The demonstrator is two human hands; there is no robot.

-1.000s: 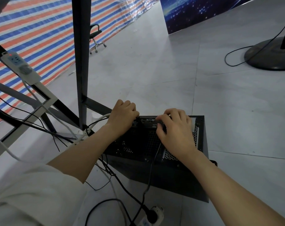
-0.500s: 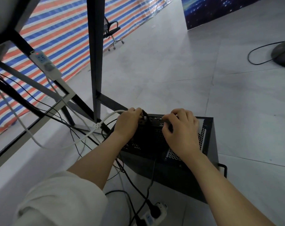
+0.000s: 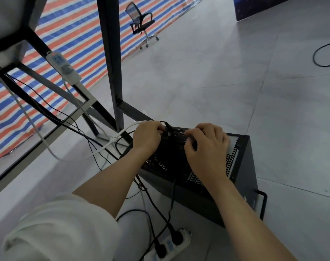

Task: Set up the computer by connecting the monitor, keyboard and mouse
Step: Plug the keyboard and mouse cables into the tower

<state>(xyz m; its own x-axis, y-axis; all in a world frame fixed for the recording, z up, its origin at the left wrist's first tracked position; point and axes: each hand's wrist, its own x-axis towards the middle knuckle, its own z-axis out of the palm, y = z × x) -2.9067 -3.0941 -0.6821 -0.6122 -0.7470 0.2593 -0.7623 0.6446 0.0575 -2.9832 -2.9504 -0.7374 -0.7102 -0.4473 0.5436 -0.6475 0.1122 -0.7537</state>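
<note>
A black computer case stands on the grey floor with its rear panel facing up toward me. My left hand grips a black cable plug at the panel's far left edge. My right hand lies curled over the ports at the top of the panel, fingertips pressed down there; what they hold is hidden. A black cable hangs from the panel down to the floor.
A black desk leg and its cross braces rise just left of the case. A white power strip is mounted on the frame; another strip lies on the floor near me. Loose cables trail left. An office chair stands far off.
The view has shifted so the case sits further right and lower. The black plug in my left hand now shows above the fingers. Both hands stay on the rear panel.
</note>
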